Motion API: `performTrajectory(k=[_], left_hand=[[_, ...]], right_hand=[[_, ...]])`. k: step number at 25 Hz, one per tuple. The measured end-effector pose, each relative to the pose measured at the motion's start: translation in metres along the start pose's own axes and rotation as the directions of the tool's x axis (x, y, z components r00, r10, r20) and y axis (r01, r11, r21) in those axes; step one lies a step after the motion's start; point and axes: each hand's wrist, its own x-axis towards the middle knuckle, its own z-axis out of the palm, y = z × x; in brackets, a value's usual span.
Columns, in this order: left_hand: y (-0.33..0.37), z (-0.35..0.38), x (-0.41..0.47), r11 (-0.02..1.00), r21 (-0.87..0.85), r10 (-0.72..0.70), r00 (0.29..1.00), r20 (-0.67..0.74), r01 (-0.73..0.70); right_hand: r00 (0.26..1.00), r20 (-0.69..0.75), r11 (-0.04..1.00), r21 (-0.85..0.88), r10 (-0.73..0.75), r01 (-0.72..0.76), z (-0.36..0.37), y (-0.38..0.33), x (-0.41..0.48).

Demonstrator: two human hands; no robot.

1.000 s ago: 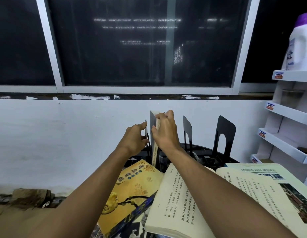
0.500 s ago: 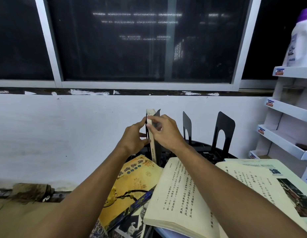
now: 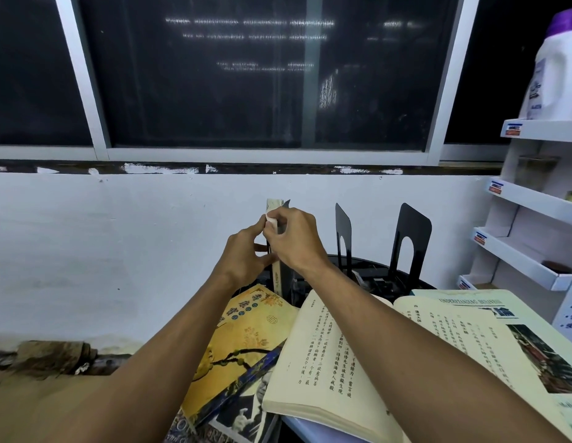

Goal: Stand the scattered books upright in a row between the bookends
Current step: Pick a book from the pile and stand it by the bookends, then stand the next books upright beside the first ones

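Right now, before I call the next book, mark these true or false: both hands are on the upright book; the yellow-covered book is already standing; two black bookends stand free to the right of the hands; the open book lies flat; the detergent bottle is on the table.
1. Both hands, left hand and right hand, are on the upright book. True.
2. The yellow-covered book is already standing. False: it lies flat among the scattered books.
3. Two black bookends stand free to the right of the hands. True.
4. The open book lies flat. True.
5. The detergent bottle is on the table. False: it stands on the top white shelf at right.
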Motion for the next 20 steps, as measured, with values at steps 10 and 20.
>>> performTrajectory(k=[10,20], left_hand=[[0.013,-0.004,-0.015,0.998,0.063,-0.020,0.999,0.028,0.018],[0.053,0.004,-0.066,0.989,0.104,-0.116,0.990,0.083,0.107]], right_hand=[[0.954,0.300,0.987,-0.144,-0.026,0.073,-0.043,0.003,-0.013],[0.927,0.366,0.878,-0.466,0.083,0.106,-0.183,0.022,-0.106]])
